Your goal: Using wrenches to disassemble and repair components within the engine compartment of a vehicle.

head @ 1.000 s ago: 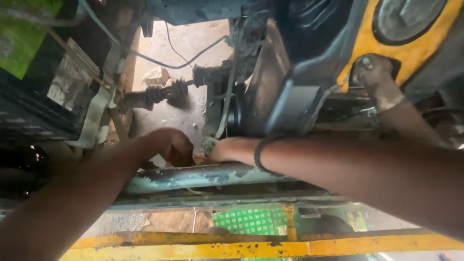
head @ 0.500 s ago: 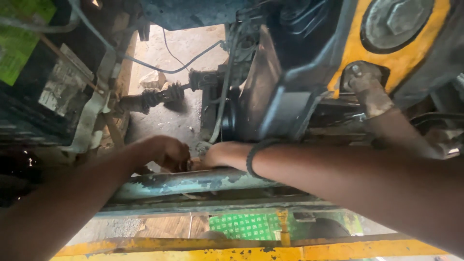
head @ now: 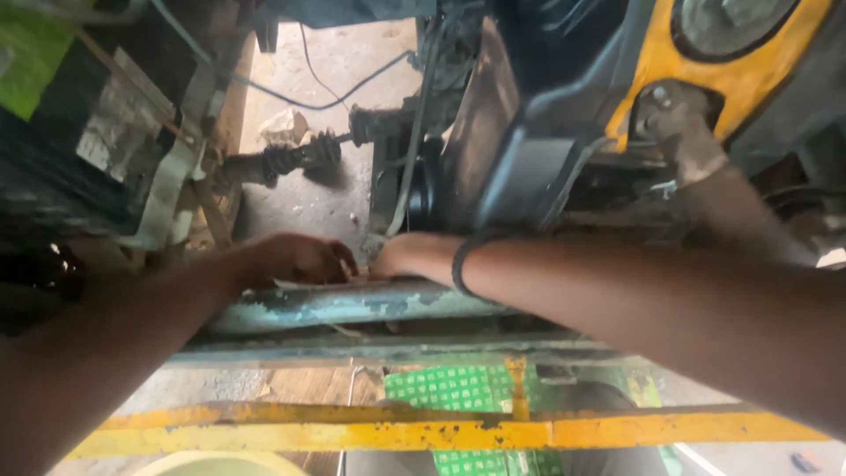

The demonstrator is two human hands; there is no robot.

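Two bare hands meet just above a worn, pale blue-green metal bar [head: 352,304] that runs across the underside of a vehicle; the left hand [head: 300,258] rests on the bar's top edge with its fingers curled inward, and whether they grip anything cannot be told; the right hand [head: 407,256], a dark band [head: 460,264] on its wrist, lies just beside it over the bar, fingers bent toward a thin cable [head: 412,132], its hold also hidden; above the bar a ribbed black axle shaft [head: 295,159] crosses over concrete ground; below the bar a yellow painted rail [head: 441,432] runs level; farther above the bar, another person's grimy hand [head: 674,119] presses a yellow body panel [head: 652,62].
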